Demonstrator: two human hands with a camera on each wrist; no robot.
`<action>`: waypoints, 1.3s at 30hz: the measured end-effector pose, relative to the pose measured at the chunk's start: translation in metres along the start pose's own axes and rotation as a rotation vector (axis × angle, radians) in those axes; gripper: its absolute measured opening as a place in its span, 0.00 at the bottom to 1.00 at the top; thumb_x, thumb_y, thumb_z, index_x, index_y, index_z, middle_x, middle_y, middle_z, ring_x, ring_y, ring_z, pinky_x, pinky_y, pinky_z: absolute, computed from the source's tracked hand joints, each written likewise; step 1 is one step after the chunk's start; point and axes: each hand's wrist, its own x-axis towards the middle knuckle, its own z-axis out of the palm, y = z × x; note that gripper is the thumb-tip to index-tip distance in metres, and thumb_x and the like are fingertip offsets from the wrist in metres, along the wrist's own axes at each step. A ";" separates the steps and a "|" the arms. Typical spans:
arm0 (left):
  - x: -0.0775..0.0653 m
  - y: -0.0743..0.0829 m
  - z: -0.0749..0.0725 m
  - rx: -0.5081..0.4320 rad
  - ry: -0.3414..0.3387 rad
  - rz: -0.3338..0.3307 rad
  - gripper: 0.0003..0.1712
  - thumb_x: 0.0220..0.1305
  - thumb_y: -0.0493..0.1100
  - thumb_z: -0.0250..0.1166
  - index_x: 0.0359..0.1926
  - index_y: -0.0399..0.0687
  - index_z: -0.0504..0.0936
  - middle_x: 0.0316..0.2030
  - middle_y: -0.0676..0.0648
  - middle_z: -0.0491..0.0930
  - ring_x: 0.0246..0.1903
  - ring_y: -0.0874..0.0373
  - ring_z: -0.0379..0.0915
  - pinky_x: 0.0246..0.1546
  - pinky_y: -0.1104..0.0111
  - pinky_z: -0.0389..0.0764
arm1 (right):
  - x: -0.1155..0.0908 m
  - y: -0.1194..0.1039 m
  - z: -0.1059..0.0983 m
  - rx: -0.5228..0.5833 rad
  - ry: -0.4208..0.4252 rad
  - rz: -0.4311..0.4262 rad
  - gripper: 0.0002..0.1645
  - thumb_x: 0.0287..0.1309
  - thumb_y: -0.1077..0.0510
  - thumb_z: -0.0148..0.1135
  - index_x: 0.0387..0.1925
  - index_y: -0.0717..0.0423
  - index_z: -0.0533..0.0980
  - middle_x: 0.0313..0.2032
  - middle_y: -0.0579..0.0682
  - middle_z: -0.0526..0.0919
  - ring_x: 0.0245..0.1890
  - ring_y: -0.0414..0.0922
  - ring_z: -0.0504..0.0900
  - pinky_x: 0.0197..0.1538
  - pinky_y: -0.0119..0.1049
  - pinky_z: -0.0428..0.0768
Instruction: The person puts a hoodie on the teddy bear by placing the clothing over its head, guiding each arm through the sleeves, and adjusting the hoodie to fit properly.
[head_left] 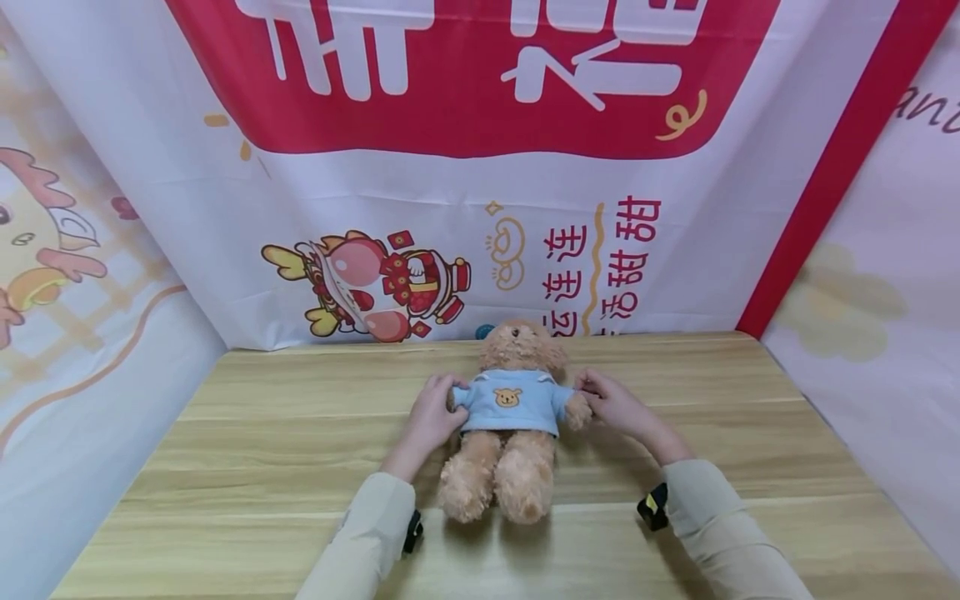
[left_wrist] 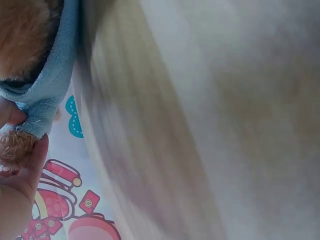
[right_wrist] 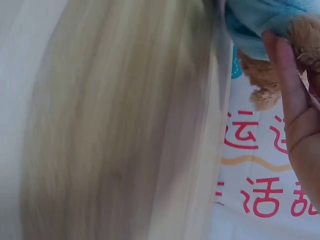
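A light brown teddy bear [head_left: 521, 475] in a blue shirt [head_left: 517, 408] with a small bear-face patch lies face up on the wooden table, feet toward me. Its head is at the table's back edge. My left hand [head_left: 437, 410] grips the bear's arm on the left, thumb over the sleeve; in the left wrist view the fingers [left_wrist: 35, 162] wrap beside the furry paw [left_wrist: 15, 147]. On the other side, my right hand [head_left: 613, 403] holds the opposite paw [head_left: 577, 412]. The right wrist view has its fingers [right_wrist: 285, 60] along that paw and sleeve, the thumb mostly hidden.
The wood-grained table [head_left: 300, 467] extends around the bear. Behind it hangs a white and red banner [head_left: 480, 125] with characters and a cartoon figure. Printed cloths [head_left: 862, 250] flank both sides. Dark straps sit at both cuffs.
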 end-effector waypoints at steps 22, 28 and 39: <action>-0.001 -0.008 0.002 -0.003 0.022 0.002 0.20 0.45 0.29 0.64 0.43 0.41 0.78 0.34 0.43 0.71 0.34 0.53 0.67 0.37 0.64 0.71 | 0.010 -0.006 0.009 -0.209 0.290 0.110 0.07 0.55 0.65 0.62 0.36 0.66 0.77 0.33 0.59 0.81 0.35 0.47 0.78 0.38 0.34 0.75; -0.001 -0.006 0.004 0.003 0.017 0.017 0.19 0.47 0.30 0.64 0.45 0.42 0.78 0.38 0.41 0.72 0.35 0.52 0.69 0.39 0.62 0.74 | 0.009 -0.015 0.011 -0.161 0.259 0.294 0.17 0.61 0.53 0.60 0.36 0.66 0.80 0.33 0.57 0.83 0.33 0.45 0.79 0.36 0.32 0.77; -0.001 -0.009 0.000 -0.040 0.008 -0.052 0.22 0.48 0.34 0.64 0.48 0.43 0.76 0.39 0.42 0.73 0.38 0.51 0.69 0.42 0.60 0.73 | 0.008 -0.025 0.013 0.018 0.258 0.415 0.08 0.60 0.62 0.59 0.29 0.65 0.74 0.30 0.52 0.78 0.31 0.41 0.77 0.36 0.31 0.77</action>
